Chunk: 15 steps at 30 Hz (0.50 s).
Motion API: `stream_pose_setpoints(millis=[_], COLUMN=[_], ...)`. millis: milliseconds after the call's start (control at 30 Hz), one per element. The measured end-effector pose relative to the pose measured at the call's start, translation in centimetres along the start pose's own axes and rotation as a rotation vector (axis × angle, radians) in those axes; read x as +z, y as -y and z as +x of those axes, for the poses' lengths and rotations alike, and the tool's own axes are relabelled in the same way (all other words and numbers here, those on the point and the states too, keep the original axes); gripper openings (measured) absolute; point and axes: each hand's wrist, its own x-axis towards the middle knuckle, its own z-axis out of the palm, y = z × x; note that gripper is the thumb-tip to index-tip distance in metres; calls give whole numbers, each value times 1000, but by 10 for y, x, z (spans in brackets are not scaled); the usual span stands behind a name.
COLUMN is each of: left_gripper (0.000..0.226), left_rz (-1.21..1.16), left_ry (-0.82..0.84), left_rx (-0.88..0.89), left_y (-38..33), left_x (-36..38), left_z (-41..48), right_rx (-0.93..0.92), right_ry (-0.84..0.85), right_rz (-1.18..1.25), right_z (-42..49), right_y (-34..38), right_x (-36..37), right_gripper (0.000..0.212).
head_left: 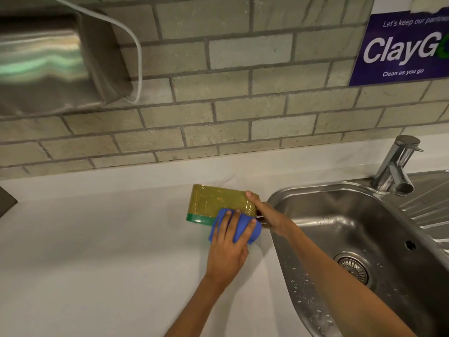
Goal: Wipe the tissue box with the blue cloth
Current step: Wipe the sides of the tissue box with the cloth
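Observation:
A yellow tissue box (216,200) with a green lower band stands on the white counter, close to the sink's left rim. My left hand (229,249) presses the bunched blue cloth (243,229) flat against the box's near side, at its lower right part. My right hand (267,212) grips the box's right end, thumb on the top edge. The cloth covers part of the green band.
A steel sink (364,229) with a drain lies right of the box, and a chrome tap (396,166) stands behind it. A steel dispenser (48,64) with a white cable hangs on the brick wall at upper left. White counter (97,251) stretches left.

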Motion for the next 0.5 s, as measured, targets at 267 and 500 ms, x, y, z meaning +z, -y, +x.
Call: stream_pose_setpoints(millis=[267, 500], left_gripper=[64, 47], left_rz=[66, -265], left_ry=[-38, -168], left_rx=[93, -430], left_y=[-12, 26], left_x=[10, -8], left_z=[3, 8], right_rx=[21, 17], right_ry=[21, 4], right_rz=[-17, -35], right_z=[0, -3], right_y=[4, 3], right_x=[0, -2], right_gripper=[111, 120])
